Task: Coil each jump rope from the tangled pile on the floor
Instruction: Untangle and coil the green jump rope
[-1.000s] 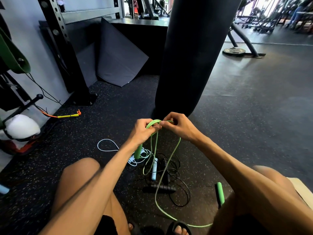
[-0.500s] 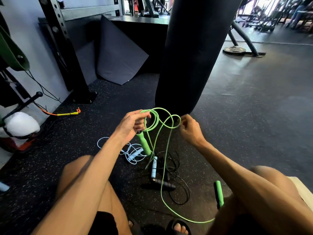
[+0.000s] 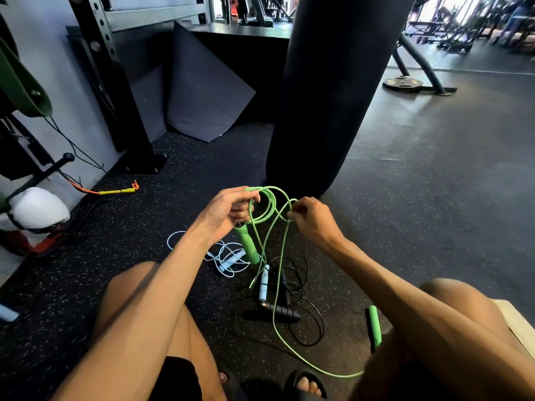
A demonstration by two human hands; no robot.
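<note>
A: What is the green jump rope (image 3: 269, 209) looking like?

B: It is a thin, bright green cord, and part of it is sitting in a few loose loops held up above the floor (image 3: 419, 198), in front of the black punching bag (image 3: 327, 111). The left hand (image 3: 228, 211) is closing around those loops together with the top of one green handle (image 3: 247, 244), which is hanging down below the fist and tilting slightly.

A: And the right hand (image 3: 311, 219)?

B: Its grip is pinching the cord between fingertips and thumb just beside the loops, where one strand is bending over. From there the cord is dropping toward the floor, curving between the knees and running to the second green handle (image 3: 374, 328), which is lying on the floor beside the right thigh.

A: Where are the other ropes lying?

B: They are lying tangled on the speckled floor below the hands. A pale blue rope (image 3: 220, 256) is spreading in thin loops, with one pale blue handle (image 3: 264, 283) pointing toward the person. A black rope (image 3: 307, 314) is lying beside it, its thin cord looping wide and a black handle (image 3: 279, 311) resting across the middle of the pile.
</note>
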